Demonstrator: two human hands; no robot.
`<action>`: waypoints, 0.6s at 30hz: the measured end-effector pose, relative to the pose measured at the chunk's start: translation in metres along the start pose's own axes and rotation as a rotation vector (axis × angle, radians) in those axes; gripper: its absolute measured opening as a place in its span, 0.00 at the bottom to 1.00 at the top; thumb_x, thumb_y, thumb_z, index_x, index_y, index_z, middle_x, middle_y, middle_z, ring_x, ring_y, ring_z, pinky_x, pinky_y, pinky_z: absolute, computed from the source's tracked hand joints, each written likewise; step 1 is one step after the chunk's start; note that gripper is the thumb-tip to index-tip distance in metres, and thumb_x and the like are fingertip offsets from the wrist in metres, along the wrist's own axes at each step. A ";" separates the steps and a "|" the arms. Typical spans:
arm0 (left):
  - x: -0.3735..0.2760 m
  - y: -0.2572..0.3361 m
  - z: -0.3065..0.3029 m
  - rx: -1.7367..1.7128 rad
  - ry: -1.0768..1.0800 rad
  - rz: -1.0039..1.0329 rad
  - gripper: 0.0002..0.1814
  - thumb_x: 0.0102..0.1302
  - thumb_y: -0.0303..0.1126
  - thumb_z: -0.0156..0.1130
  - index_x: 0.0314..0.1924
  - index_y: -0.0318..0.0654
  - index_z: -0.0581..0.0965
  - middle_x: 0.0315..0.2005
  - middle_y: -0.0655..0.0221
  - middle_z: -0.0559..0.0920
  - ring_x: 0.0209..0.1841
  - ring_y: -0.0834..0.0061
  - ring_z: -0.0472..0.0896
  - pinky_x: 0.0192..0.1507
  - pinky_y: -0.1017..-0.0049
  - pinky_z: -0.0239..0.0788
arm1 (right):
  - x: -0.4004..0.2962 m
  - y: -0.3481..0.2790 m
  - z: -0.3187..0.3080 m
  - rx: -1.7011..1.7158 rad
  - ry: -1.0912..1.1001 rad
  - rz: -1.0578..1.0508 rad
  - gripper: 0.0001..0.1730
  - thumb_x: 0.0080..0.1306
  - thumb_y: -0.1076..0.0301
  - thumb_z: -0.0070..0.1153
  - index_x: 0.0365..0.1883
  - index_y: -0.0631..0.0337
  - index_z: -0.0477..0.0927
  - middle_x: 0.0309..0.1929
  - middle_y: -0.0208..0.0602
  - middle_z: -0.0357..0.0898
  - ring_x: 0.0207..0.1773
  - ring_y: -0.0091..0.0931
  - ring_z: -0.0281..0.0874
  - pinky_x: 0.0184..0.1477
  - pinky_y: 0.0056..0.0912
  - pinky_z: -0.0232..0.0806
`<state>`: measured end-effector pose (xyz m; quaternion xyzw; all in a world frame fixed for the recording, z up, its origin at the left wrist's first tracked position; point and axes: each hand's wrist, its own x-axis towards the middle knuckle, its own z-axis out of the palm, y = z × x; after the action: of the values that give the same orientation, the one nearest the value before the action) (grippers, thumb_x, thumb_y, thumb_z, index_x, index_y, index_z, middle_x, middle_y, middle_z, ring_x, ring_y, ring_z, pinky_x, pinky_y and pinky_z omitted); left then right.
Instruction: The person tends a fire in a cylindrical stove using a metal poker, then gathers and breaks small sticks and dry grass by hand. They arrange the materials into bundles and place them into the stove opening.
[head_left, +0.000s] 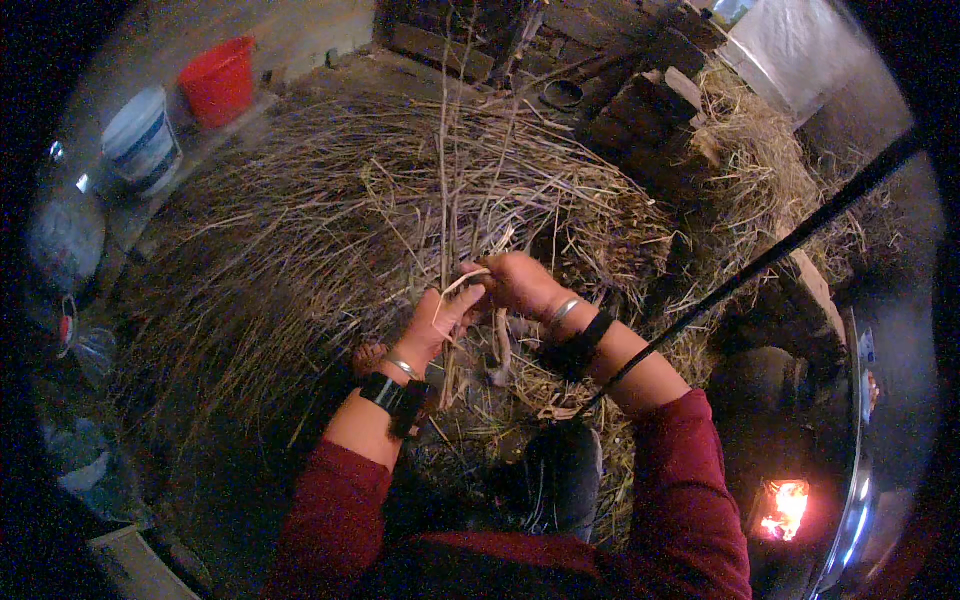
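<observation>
Both hands meet near the middle of the head view, around thin upright sticks (444, 187). My left hand (435, 322) has its thumb against a pale strip of stalk or bark (459, 283) that loops between the two hands. My right hand (521, 285) is curled with its fingers bent at the sticks and the strip; its fingertips are partly hidden. A bent piece of wood (501, 349) stands just below the right hand. Behind the hands lies a large heap of thin brushwood (300, 217), its cut ends at the right.
Straw (757, 172) lies at the upper right. A fire (784, 510) burns in an opening at the lower right, beside a metal rim (859, 495). A black strap or cord (772, 255) crosses the right side. A red bucket (219, 82) and a white-and-blue bucket (142, 142) stand upper left.
</observation>
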<state>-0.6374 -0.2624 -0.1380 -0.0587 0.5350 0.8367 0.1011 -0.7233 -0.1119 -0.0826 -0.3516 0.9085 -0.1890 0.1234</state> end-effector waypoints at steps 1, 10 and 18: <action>0.001 -0.001 -0.003 -0.005 -0.028 -0.029 0.16 0.61 0.43 0.63 0.44 0.41 0.79 0.23 0.77 0.78 0.19 0.87 0.70 0.19 0.83 0.59 | 0.005 0.012 -0.005 -0.146 0.009 -0.007 0.12 0.63 0.64 0.55 0.43 0.57 0.79 0.31 0.43 0.79 0.33 0.37 0.79 0.35 0.35 0.70; 0.004 -0.001 -0.001 -0.245 -0.072 0.095 0.07 0.67 0.29 0.51 0.43 0.38 0.74 0.35 0.67 0.79 0.24 0.83 0.72 0.26 0.80 0.62 | 0.027 0.194 -0.056 -0.496 0.391 0.579 0.43 0.56 0.59 0.61 0.66 0.57 0.53 0.68 0.39 0.54 0.70 0.37 0.50 0.65 0.44 0.53; 0.013 -0.005 -0.016 -0.489 0.043 0.101 0.03 0.64 0.23 0.52 0.36 0.41 0.69 0.38 0.68 0.77 0.19 0.86 0.63 0.22 0.80 0.54 | 0.039 0.225 -0.037 -0.582 0.133 0.696 0.30 0.60 0.53 0.55 0.58 0.54 0.66 0.60 0.45 0.67 0.64 0.41 0.62 0.63 0.53 0.53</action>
<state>-0.6491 -0.2740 -0.1517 -0.0727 0.3209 0.9438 0.0305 -0.8973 0.0240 -0.1497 -0.0324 0.9938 0.1047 0.0171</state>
